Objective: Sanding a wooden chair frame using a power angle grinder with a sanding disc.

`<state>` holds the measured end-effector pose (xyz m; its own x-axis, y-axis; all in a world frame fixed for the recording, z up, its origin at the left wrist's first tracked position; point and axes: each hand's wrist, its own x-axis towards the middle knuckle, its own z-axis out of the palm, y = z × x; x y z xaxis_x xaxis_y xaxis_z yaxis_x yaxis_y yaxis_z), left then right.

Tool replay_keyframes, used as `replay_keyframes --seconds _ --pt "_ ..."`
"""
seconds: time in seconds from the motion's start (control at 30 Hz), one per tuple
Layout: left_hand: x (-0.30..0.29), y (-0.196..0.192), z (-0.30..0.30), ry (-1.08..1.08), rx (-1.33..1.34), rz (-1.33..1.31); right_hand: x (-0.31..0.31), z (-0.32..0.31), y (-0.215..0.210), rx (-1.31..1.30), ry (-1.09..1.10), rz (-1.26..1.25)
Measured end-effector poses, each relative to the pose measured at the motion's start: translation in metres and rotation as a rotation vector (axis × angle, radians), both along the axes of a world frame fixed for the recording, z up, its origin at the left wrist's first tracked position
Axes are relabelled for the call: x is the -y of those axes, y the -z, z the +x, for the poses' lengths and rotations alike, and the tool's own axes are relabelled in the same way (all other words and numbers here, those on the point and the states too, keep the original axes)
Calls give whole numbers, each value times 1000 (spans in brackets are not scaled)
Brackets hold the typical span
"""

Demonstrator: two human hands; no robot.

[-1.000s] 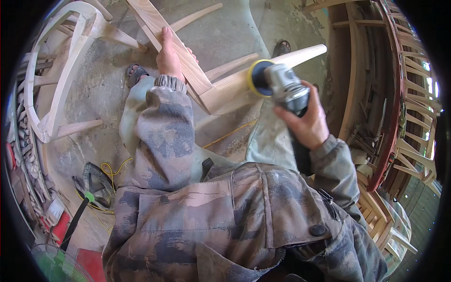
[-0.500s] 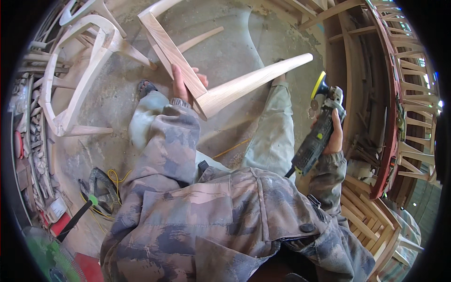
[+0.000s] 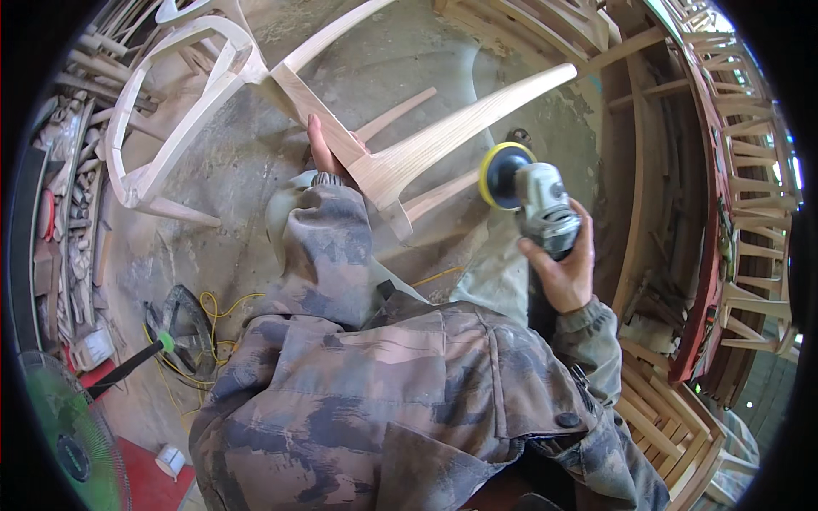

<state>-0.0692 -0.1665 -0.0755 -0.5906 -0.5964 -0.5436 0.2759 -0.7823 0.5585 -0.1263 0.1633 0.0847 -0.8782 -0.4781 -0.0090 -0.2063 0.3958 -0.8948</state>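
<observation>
I see the left hand (image 3: 323, 157) clamped on a pale wooden chair frame (image 3: 381, 180), tilted over the concrete floor (image 3: 247, 243) ahead of the camouflage jacket (image 3: 358, 366). The right hand (image 3: 569, 277) wraps round a grinder (image 3: 545, 204), its yellow-rimmed disc (image 3: 504, 176) near, but apart from, the frame's thick curved leg (image 3: 486, 112).

Light moderate, soft, fairly even over the floor (image 3: 192, 264). Brightest at far right: white, blown-out gaps behind the stacked chair frames (image 3: 754, 217). Wooden rack (image 3: 669, 175) on the right much dimmer, deep shadow inside. Faint, soft-edged shading on the floor below the wooden chair part (image 3: 460, 128). Small glints on the metal head of the sander (image 3: 544, 200); sander slightly blurred. Jacket (image 3: 349, 362) reasonably crisp. Red beam (image 3: 714, 247) bowed by fisheye; corners black.
</observation>
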Motion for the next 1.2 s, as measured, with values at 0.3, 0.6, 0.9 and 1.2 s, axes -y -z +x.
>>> replay_keyframes --seconds 0.3,0.6,0.9,1.2 --pt "21 42 1 -28 -119 55 82 32 -16 -145 -301 362" --pt "16 91 -24 -48 -37 18 106 40 -15 -176 -452 463" --pt "30 100 -12 -157 -39 9 103 -9 -23 -241 -295 493" --pt "33 113 -24 -89 -72 36 84 -88 -31 -236 54 459"
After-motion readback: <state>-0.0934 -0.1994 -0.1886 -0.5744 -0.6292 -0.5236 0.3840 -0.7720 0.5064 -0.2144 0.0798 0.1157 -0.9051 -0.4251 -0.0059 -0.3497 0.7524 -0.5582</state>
